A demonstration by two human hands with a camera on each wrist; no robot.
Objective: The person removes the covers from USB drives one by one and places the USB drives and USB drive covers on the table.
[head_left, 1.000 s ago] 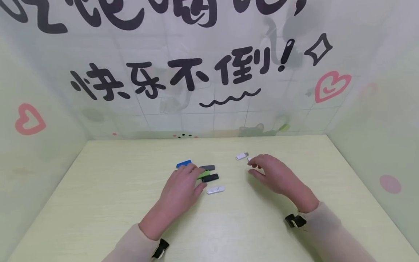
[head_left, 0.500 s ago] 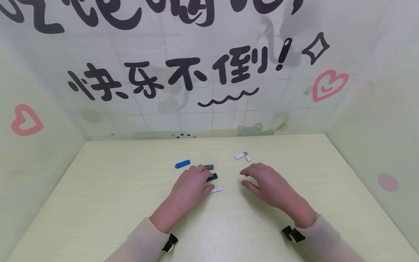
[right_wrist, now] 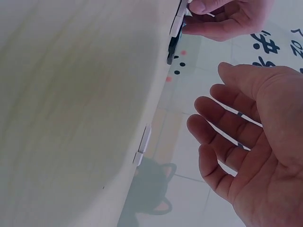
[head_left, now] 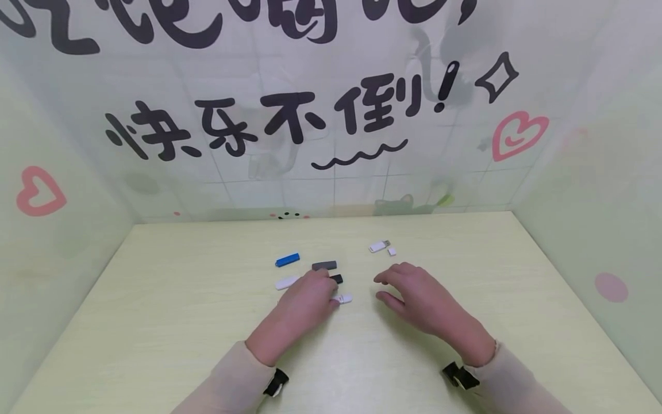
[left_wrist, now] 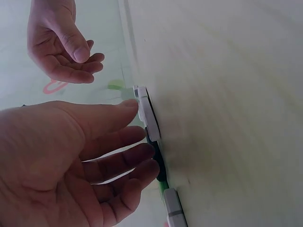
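My left hand [head_left: 308,296] hovers low over a loose group of USB sticks, fingers loosely bent. Its thumb tip is right at a white capped stick [left_wrist: 149,118] in the left wrist view, and its fingertips reach a black stick [left_wrist: 159,163]. A green stick [left_wrist: 163,185] shows only as a sliver there. Around this hand lie a blue stick [head_left: 287,260], a grey stick [head_left: 324,265] and another white stick [head_left: 286,282]. My right hand [head_left: 419,299] is held above the table with relaxed fingers and nothing in them.
Farther back on the right lies a white USB stick [head_left: 378,246] with its metal plug bare, its small white cap [head_left: 392,252] beside it. Pale wood table [head_left: 155,322] runs to a printed back wall [head_left: 289,190], with side walls left and right.
My left hand has shifted right and nearer to me, uncovering the blue and left white sticks and covering the green one. My right hand has drawn back from the small cap.
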